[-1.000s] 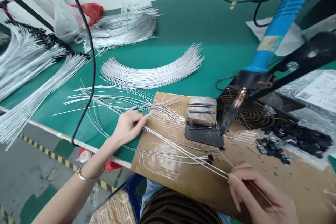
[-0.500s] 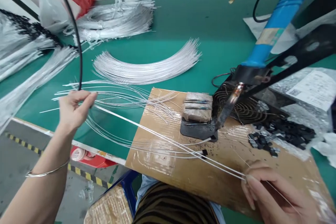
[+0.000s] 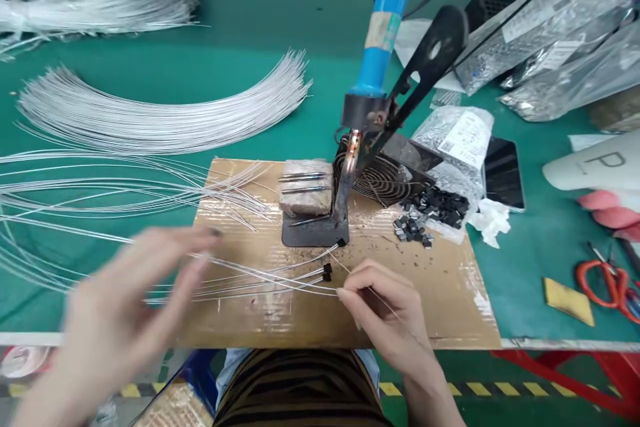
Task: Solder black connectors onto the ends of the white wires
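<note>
My right hand (image 3: 387, 310) pinches the ends of a few thin white wires (image 3: 270, 274) between thumb and index finger, above the cardboard. A finer thread-like strand (image 3: 345, 268) also runs through that hand. Smeared by motion, my left hand (image 3: 133, 293) hovers over the same wires, thumb and index finger apart. Just left of my right fingertips, other white wires end in small black connectors (image 3: 327, 272). Behind them a blue-handled soldering iron (image 3: 377, 53) is held in its stand, its tip pointing down beside a grey block (image 3: 306, 197) with dark grooves.
Loose white wires (image 3: 100, 187) and a curved bundle (image 3: 165, 123) lie on the green table at left. A cardboard sheet (image 3: 400, 293) covers the front. Small black pieces (image 3: 440, 207), plastic bags (image 3: 467, 137), a yellow sponge (image 3: 569, 301) and orange-handled scissors (image 3: 603, 283) are at right.
My view has turned right. My left hand, earlier closed on the white wires, has come off its grip and moved nearer the cardboard. My right hand still pinches the wire ends, now nearer the connectors.
</note>
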Available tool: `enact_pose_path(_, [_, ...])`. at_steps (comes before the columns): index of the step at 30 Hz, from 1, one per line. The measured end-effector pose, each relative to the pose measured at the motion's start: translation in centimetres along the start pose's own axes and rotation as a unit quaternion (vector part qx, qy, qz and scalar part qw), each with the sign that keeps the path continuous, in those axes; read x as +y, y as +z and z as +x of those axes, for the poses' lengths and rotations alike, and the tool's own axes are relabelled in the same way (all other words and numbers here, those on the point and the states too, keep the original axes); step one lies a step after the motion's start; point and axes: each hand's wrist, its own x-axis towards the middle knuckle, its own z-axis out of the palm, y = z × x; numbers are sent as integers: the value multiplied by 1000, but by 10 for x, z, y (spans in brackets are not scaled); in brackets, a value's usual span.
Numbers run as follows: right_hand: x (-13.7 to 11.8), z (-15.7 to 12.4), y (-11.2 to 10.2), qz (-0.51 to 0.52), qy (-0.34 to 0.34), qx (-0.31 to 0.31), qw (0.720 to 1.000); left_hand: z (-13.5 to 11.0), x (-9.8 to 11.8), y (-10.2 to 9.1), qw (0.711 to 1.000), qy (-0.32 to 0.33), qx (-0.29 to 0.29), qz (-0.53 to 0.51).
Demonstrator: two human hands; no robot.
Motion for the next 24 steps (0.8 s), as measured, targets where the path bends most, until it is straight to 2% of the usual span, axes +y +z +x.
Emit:
enact_pose_path(1, [-1,1,1,-2,-1,-3,1000,-1,24,15,997,72,-36,-21])
enact_pose_path(2, [-2,2,1,-4,-2,-6,1000,-1,45,30,993,98,-56,-38])
enact_pose_path(4, [-3,3,1,-12,-5,-11,1000,1,75,53,987,107,-101,-69])
enact_pose_path(6, [-5,4,1,-20,-7,-13,1000,4,88,67,983,96,-117,-101])
enact_pose_path(12, [-2,6,4,-17,4,-17,1000,10,85,77,974,21,-154,-166])
enact_pose_path(18, [-2,7,9,-22,26,16,999,11,77,82,956,-63,-187,-215])
enact_pose_path(24, [4,12,4,-126,0,140,982,15,72,81,939,-142,-174,-262])
